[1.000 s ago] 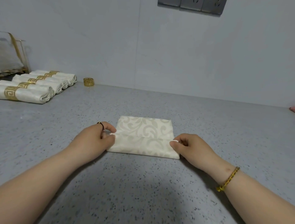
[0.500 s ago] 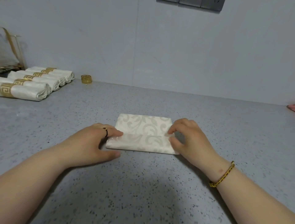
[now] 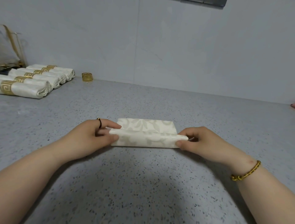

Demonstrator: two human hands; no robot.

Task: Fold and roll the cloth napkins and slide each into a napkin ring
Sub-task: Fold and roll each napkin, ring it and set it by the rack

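Napkin point(image 3: 146, 135), cream damask, lies mid-worktop point(image 3: 143, 183), near edge rolled partway. Left hand point(image 3: 89, 137) pinches roll's left end; right hand point(image 3: 202, 142) pinches right end. Loose gold napkin ring point(image 3: 87, 77) far left of napkin, beside finished ringed rolls point(image 3: 32, 83).

This looks like a kitchen or dining prep counter in a home or small catering space. A grey speckled stone countertop point(image 3: 143, 183) runs to a pale, smooth panelled wall point(image 3: 175, 48), with a socket plate point(image 3: 202, 1) at the top edge. At far left, rolled napkins point(image 3: 32, 86) in gold rings lie in a row, with a loose napkin ring point(image 3: 87, 77) just right of them and a clear gift bag point(image 3: 8, 52) behind.
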